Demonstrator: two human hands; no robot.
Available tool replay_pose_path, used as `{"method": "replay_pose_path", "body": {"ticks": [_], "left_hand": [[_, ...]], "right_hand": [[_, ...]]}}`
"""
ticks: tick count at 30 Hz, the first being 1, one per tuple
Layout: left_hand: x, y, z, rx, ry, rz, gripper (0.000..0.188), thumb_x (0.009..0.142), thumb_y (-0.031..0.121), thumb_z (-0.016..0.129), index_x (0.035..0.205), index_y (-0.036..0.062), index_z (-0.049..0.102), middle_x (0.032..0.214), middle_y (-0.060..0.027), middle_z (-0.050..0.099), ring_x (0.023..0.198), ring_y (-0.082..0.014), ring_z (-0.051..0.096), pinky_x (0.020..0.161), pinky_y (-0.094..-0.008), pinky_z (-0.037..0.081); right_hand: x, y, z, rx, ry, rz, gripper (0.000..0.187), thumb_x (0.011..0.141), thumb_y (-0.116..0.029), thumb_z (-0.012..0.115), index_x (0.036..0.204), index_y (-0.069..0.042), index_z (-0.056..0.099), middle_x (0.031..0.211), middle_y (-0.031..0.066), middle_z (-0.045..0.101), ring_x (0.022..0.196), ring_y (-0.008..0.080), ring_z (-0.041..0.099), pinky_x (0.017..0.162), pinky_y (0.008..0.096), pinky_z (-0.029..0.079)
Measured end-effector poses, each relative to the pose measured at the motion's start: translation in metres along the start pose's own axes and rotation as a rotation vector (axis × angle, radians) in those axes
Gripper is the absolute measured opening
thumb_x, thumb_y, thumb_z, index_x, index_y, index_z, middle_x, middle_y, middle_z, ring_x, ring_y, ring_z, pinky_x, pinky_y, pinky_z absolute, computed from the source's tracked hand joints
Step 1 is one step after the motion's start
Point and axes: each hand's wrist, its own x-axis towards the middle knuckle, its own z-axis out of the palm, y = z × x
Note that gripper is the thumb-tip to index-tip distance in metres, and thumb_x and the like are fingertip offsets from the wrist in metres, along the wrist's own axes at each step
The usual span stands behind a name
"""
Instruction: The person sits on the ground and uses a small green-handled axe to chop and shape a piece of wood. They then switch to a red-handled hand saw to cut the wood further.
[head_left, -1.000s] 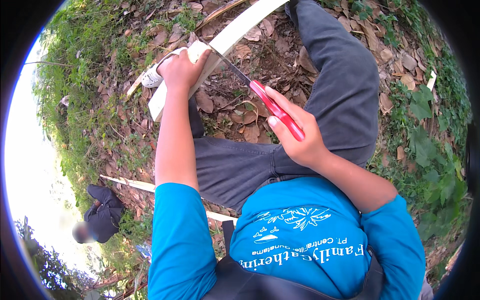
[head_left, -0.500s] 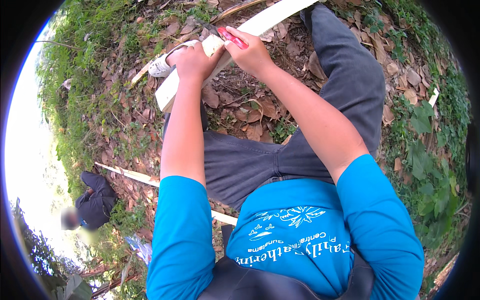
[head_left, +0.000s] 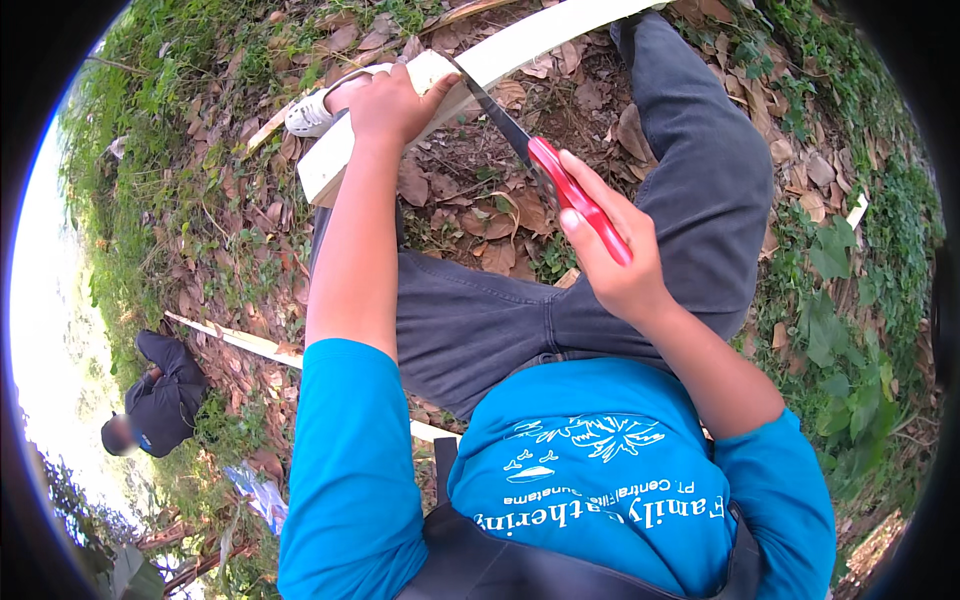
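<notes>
Head view: the ground point(head_left: 495, 257) is biggest, with brown leaves under the board and green plants well off to its right. Far to the left and down from the board, a person point(head_left: 168, 402) in dark clothes is down low. The worker's gray pants point(head_left: 690, 200) spread on the near side of the board, and the blue shirt point(head_left: 575, 385) is farther back from it. The board point(head_left: 550, 38) is long and pale, and slants from the top down to the left, across the front of the legs. A thin stick point(head_left: 240, 340) lies well below the board's left end. The saw point(head_left: 575, 195) has a red handle, and its blade reaches up to the board. A white shoe point(head_left: 308, 117) shows just past the board's left part. The right hand point(head_left: 615, 250) is wrapped around the saw's handle, near side of the board. The left hand point(head_left: 392, 105) grips a pale block point(head_left: 430, 72) on the board, thumb on one side, fingers on the other. I can't tell if block and board are one piece.

The saw looks light, with a thin blade that may bend; its handle is the place to hold. The wood looks stiff and dry, best held from the sides, away from the blade.
</notes>
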Motion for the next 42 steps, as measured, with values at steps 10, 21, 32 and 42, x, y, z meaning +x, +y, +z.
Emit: {"method": "replay_pose_path", "body": {"ticks": [10, 21, 32, 42], "left_hand": [[0.009, 0.002, -0.004, 0.020, -0.077, -0.017, 0.093, 0.096, 0.083, 0.028, 0.131, 0.0047, 0.065, 0.103, -0.0209, 0.075, 0.099, -0.0359, 0.073, 0.089, -0.0491, 0.048], [0.007, -0.004, 0.003, -0.037, -0.060, -0.010, 0.099, 0.096, 0.084, 0.026, 0.138, 0.0026, 0.062, 0.111, -0.0248, 0.073, 0.108, -0.0379, 0.071, 0.096, -0.0510, 0.047], [0.018, 0.005, -0.014, -0.047, -0.160, -0.006, 0.083, 0.099, 0.073, 0.036, 0.136, 0.0029, 0.061, 0.116, -0.0252, 0.071, 0.112, -0.0396, 0.068, 0.099, -0.0528, 0.047], [0.011, -0.005, 0.000, -0.138, -0.061, -0.022, 0.103, 0.090, 0.089, 0.034, 0.125, -0.0023, 0.067, 0.110, -0.0280, 0.072, 0.109, -0.0413, 0.069, 0.092, -0.0508, 0.055]], "right_hand": [[0.179, 0.072, 0.059, -0.134, 0.141, -0.208, 0.047, 0.094, -0.017, 0.063, 0.138, -0.001, 0.063, 0.120, 0.0225, 0.072, 0.109, 0.0277, 0.072, 0.095, 0.0342, 0.054], [-0.036, -0.022, -0.027, -0.096, -0.003, -0.058, 0.051, 0.100, -0.007, 0.061, 0.150, 0.002, 0.050, 0.131, 0.0143, 0.068, 0.110, 0.0127, 0.064, 0.096, 0.0277, 0.049], [0.196, 0.066, 0.061, -0.129, 0.169, -0.180, 0.049, 0.093, -0.020, 0.065, 0.135, 0.004, 0.063, 0.128, 0.0275, 0.068, 0.117, 0.0343, 0.069, 0.102, 0.0360, 0.052], [-0.028, -0.031, -0.028, 0.024, -0.025, 0.126, 0.052, 0.101, -0.007, 0.060, 0.150, 0.004, 0.049, 0.139, 0.0160, 0.064, 0.115, 0.0149, 0.062, 0.102, 0.0294, 0.046]]}}
